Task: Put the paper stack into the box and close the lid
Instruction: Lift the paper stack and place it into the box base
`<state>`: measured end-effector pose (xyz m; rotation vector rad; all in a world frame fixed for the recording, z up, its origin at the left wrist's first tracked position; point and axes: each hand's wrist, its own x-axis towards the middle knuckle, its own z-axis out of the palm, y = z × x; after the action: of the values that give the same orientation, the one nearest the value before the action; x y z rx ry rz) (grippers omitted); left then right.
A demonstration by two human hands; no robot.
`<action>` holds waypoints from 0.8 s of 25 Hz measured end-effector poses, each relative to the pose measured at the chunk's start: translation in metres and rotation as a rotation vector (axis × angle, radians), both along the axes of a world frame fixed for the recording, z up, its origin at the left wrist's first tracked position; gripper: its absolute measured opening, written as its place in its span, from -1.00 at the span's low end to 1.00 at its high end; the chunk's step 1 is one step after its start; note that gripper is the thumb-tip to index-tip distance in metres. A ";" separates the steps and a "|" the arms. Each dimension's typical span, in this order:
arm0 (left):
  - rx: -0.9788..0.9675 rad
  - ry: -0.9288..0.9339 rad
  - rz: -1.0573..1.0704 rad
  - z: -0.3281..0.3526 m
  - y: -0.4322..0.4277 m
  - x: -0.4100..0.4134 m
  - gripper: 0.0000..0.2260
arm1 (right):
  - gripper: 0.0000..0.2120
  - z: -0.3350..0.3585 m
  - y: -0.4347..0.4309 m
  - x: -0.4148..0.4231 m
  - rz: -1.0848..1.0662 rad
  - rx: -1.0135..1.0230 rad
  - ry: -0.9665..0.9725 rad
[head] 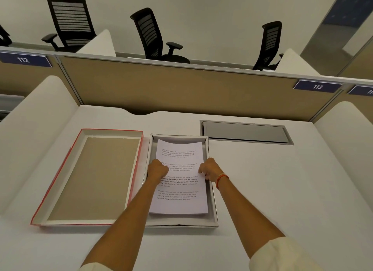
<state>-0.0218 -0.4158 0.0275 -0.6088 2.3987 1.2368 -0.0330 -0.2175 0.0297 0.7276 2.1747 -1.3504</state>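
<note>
A white paper stack (179, 198) with printed text lies inside the open grey box (213, 210) at the middle of the desk. Its far end curls up a little above the box floor. My left hand (157, 169) grips the stack's left edge and my right hand (210, 169) grips its right edge, both about halfway along the sheets. The lid (90, 177), red-edged with a brown inside, lies upside down on the desk just left of the box.
A grey cable hatch (245, 131) is set into the white desk (282, 190) behind and right of the box. White curved side dividers and a tan partition (161, 89) enclose the desk. Black office chairs stand beyond the partition.
</note>
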 end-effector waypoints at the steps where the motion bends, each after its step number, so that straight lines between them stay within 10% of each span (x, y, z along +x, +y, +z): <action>1: -0.003 0.000 0.004 0.001 0.000 0.000 -0.95 | -0.80 0.001 0.000 0.000 0.001 -0.002 -0.002; 20: -0.090 0.003 0.072 0.028 -0.004 0.005 -0.68 | -0.81 -0.004 0.011 -0.007 0.052 0.071 -0.029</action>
<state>-0.0173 -0.4200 0.0551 -0.7269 2.4661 1.1637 -0.0404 -0.2068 0.0256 0.7082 2.2126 -1.2351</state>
